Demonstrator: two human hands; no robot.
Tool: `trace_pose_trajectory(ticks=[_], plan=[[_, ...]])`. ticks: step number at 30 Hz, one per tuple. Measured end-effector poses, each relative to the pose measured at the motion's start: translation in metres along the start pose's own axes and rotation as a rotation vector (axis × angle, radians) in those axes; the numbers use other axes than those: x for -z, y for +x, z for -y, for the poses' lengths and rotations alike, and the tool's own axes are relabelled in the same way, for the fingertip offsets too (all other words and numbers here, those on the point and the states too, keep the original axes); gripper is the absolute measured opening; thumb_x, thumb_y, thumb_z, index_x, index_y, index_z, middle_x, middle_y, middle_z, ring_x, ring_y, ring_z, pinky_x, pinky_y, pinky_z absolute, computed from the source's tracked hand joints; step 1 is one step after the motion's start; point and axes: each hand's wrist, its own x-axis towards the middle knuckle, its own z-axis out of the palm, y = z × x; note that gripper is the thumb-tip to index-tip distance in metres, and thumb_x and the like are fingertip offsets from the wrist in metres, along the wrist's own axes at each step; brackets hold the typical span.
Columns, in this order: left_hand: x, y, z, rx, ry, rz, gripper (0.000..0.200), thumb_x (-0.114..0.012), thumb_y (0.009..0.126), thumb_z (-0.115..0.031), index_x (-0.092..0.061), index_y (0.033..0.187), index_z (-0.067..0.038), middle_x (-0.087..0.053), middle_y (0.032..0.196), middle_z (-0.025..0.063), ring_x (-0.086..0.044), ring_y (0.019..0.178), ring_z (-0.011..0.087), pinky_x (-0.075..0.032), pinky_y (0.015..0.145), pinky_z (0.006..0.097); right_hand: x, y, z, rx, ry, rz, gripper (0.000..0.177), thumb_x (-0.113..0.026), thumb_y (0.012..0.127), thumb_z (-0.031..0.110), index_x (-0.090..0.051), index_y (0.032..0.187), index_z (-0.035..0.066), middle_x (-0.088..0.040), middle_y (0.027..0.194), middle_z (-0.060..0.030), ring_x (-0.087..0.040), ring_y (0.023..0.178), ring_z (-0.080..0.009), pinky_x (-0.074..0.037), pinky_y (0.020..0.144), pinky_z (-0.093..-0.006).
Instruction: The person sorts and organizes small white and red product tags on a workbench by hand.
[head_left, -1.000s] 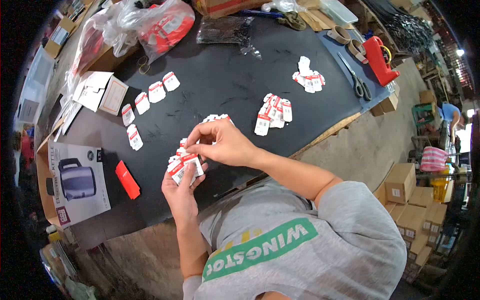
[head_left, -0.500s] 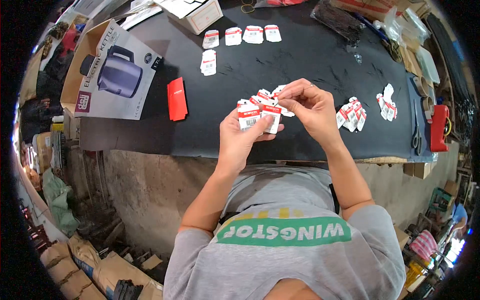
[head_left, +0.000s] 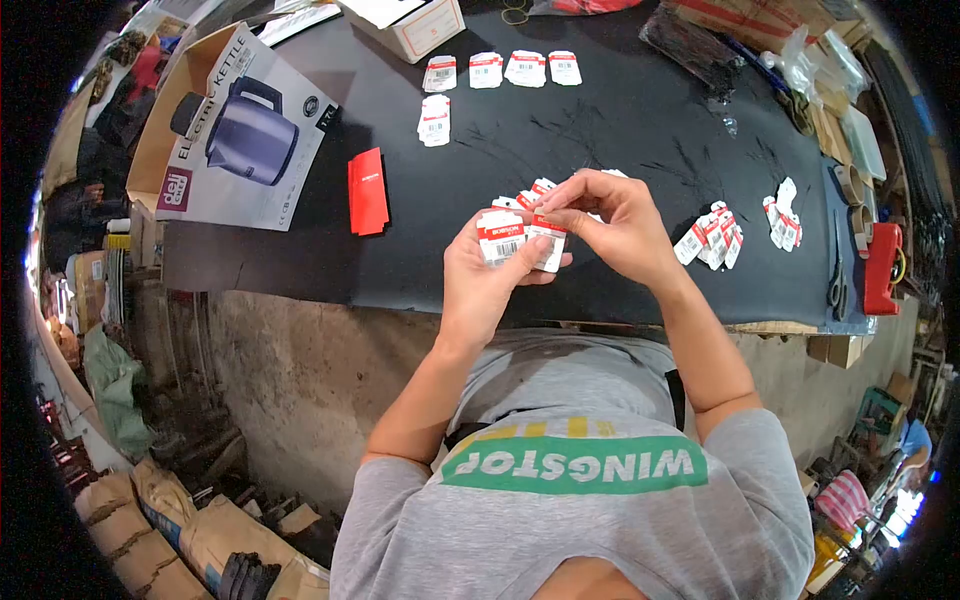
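My left hand (head_left: 487, 272) is closed on several white tags (head_left: 503, 243) with red bands and barcodes, the thumb pressing on the front ones. My right hand (head_left: 615, 225) pinches the top of a tag (head_left: 547, 254) at the right side of this bunch with thumb and forefinger. More tags lie on the black table just behind the hands, partly hidden by them. To the right are a fanned pile of tags (head_left: 712, 238) and a smaller pile (head_left: 783, 215). Small tag stacks (head_left: 485, 70) stand in a row at the back, with another stack (head_left: 434, 121) in front.
An electric kettle box (head_left: 245, 140) stands at the left of the black table (head_left: 290, 265). Red cards (head_left: 368, 192) lie beside it, and a white box (head_left: 425, 30) is behind. Scissors (head_left: 838, 280) and a red tape dispenser (head_left: 882, 268) lie at the right edge.
My right hand has moved from just above the held tags onto the top of the right one. The view has shifted slightly, moving the table items a little to the right.
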Motion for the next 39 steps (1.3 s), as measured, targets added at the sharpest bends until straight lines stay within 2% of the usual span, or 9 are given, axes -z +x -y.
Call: trace_pose_trajectory(ticks=[8,15,21,23,27,29,31,34,39], plan=[[0.022,0.004,0.002,-0.218,0.124,-0.147,0.021,-0.065,0.085,-0.005,-0.053,0.102,0.000,-0.065,0.093,0.0130,-0.068,0.076,0.0216,-0.058,0.061,0.0257,0.001,0.053,0.017,-0.021,-0.207,0.457,0.012,-0.065,0.084,0.007,-0.065,0.092,-0.003,-0.067,0.082,-0.0065,-0.061,0.078,-0.0085,-0.049,0.070,-0.0232],[0.029,0.000,0.016,-0.020,0.152,-0.269,0.029,-0.066,0.084,-0.008,-0.053,0.108,-0.002,-0.066,0.098,0.0105,-0.069,0.082,0.0215,-0.057,0.062,0.0283,-0.008,0.112,-0.033,0.476,-0.682,0.194,0.013,-0.059,0.084,0.009,-0.061,0.091,-0.001,-0.062,0.085,-0.0200,-0.061,0.082,-0.0371,-0.049,0.073,-0.0394],[0.033,-0.005,0.021,0.088,0.213,-0.248,0.030,-0.061,0.089,-0.013,-0.050,0.115,-0.003,-0.065,0.102,0.0129,-0.069,0.080,0.0255,-0.054,0.054,0.0248,-0.001,0.104,-0.048,0.364,-0.748,0.218,0.020,-0.061,0.078,0.005,-0.060,0.098,0.000,-0.061,0.101,-0.0201,-0.059,0.094,-0.0368,-0.048,0.082,-0.0405],[0.040,-0.007,0.022,0.095,0.209,-0.228,0.031,-0.057,0.092,-0.018,-0.049,0.117,-0.002,-0.065,0.102,0.0140,-0.069,0.078,0.0263,-0.054,0.051,0.0256,0.012,0.093,-0.039,0.582,-0.730,0.107,0.025,-0.062,0.078,0.006,-0.060,0.103,0.002,-0.057,0.116,-0.0198,-0.057,0.102,-0.0354,-0.047,0.086,-0.0392],[0.049,-0.011,0.015,0.040,0.301,-0.269,0.033,-0.053,0.094,-0.026,-0.049,0.118,-0.003,-0.065,0.097,0.0129,-0.069,0.070,0.0262,-0.054,0.048,0.0250,0.080,0.054,0.002,0.551,-0.886,-0.176,0.027,-0.068,0.074,0.004,-0.064,0.101,0.003,-0.061,0.107,-0.0146,-0.062,0.095,-0.0280,-0.051,0.080,-0.0350],[0.052,-0.008,0.017,0.024,0.317,-0.281,0.034,-0.053,0.094,-0.026,-0.048,0.118,-0.003,-0.065,0.097,0.0134,-0.069,0.069,0.0260,-0.054,0.048,0.0245,0.128,0.020,0.018,0.284,-0.953,-0.276,0.021,-0.067,0.074,0.001,-0.066,0.094,0.002,-0.064,0.089,-0.0112,-0.065,0.078,-0.0192,-0.052,0.068,-0.0283],[0.053,-0.006,0.021,-0.001,0.288,-0.268,0.034,-0.054,0.094,-0.025,-0.048,0.118,-0.002,-0.064,0.097,0.0139,-0.069,0.070,0.0261,-0.054,0.048,0.0240,0.172,-0.015,0.019,0.053,-0.996,-0.384,0.019,-0.069,0.067,0.008,-0.067,0.085,0.001,-0.064,0.081,-0.0156,-0.062,0.078,-0.0302,-0.050,0.072,-0.0367],[0.043,0.001,0.024,0.018,0.250,-0.243,0.034,-0.054,0.094,-0.025,-0.048,0.118,-0.002,-0.064,0.098,0.0141,-0.069,0.071,0.0273,-0.055,0.049,0.0248,0.218,-0.061,0.009,-0.329,-1.049,-0.350,0.021,-0.074,0.064,0.008,-0.066,0.081,0.000,-0.066,0.079,-0.0146,-0.064,0.074,-0.0258,-0.050,0.068,-0.0348],[0.040,0.001,0.019,-0.002,0.274,-0.225,0.030,-0.051,0.095,-0.021,-0.047,0.116,0.000,-0.063,0.093,0.0158,-0.068,0.062,0.0297,-0.054,0.044,0.0271,0.229,-0.084,-0.018,-0.195,-0.923,-0.316,0.017,-0.074,0.068,0.011,-0.062,0.077,0.002,-0.059,0.077,-0.0074,-0.057,0.071,-0.0177,-0.046,0.066,-0.0301]])
